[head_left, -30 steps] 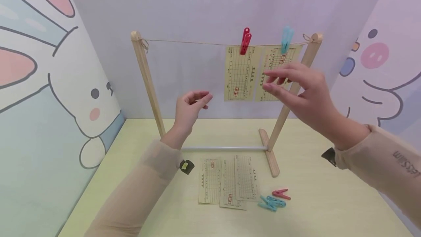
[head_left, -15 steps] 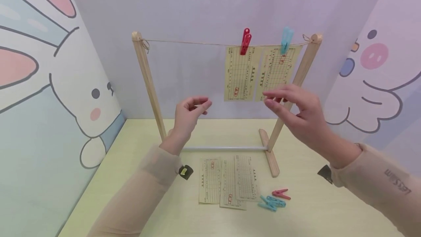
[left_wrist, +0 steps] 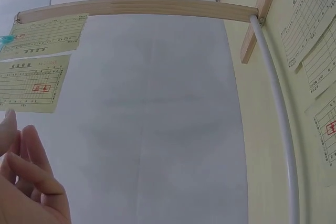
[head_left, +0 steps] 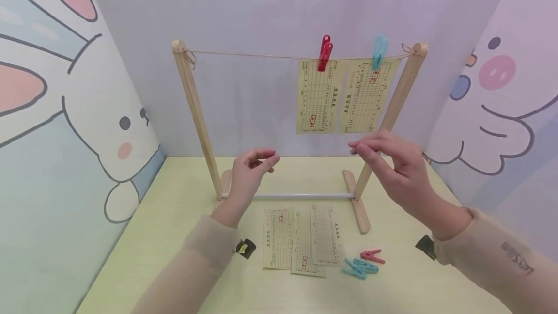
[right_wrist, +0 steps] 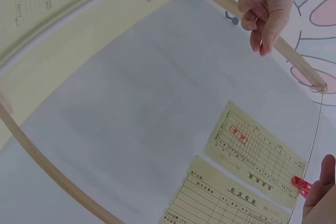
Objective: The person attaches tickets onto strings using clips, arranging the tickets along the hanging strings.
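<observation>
Hovering empty, both hands: left hand (head_left: 249, 171) fingers loosely curled, right hand (head_left: 394, 171) fingers relaxed, just below the hung slips (head_left: 319, 96) pegged on the string (head_left: 253, 55). Spare slips (head_left: 301, 241) and pegs (head_left: 364, 263) lie on the surface. Risk: a sleeve snagging the rack (head_left: 193, 110) could tip it

Left hand (right_wrist: 266, 9): empty, fingers loosely curled, before wooden rack post (right_wrist: 294, 59).
Red peg (right_wrist: 301, 185): clipping yellow slip (right_wrist: 254, 153) to string (right_wrist: 316, 129).
Second slip (right_wrist: 223, 203): just beside.
</observation>
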{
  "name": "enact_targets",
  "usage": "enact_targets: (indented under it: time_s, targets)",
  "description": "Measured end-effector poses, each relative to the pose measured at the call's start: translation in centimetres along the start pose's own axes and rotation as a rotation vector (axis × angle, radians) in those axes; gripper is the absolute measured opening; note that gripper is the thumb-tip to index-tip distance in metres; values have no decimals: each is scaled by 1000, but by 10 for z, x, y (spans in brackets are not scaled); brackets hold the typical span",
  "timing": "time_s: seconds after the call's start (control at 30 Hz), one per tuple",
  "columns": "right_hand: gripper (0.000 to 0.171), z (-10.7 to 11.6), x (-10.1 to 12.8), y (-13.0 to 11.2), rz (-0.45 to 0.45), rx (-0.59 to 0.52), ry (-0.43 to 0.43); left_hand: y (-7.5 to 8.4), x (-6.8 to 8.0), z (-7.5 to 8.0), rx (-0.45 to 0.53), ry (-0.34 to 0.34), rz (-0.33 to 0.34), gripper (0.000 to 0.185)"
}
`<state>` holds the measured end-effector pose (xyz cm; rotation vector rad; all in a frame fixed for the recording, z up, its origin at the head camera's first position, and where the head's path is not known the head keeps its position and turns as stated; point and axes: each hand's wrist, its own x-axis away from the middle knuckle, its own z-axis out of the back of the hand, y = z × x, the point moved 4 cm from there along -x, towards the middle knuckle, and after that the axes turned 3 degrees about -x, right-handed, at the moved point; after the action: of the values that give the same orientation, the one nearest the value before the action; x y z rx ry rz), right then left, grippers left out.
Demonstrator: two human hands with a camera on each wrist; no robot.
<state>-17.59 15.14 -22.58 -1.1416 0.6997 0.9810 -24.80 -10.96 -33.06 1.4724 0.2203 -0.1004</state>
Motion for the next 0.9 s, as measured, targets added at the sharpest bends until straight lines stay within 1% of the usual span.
enact_targets:
  time_s: [0.1,0.17,0.27,0.43,0.53,0.6,0.8,0.9]
  targets:
    - [15,0,6,3,16,-68,6,-4,2,2,-2,15,13,23]
    - [15,0,9,5,21,-95,3,-7,3,3,-4,21,17,24]
    - [20,0,13,6,-3,-78,0,-10,3,4,-5,26,18,26]
    - [33,0,21,9,-59,-49,-2,-16,6,5,-15,27,30,26]
    - [35,-1,25,10,-72,-56,-5,-19,7,5,-22,26,49,26]
    - [34,-1,28,12,-73,-55,-3,-22,8,5,-22,29,66,25]
    - [20,-1,37,16,-105,-8,-8,-29,12,7,-7,33,100,26]
    - [21,-1,43,18,-145,17,-18,-32,13,7,-10,29,112,27]
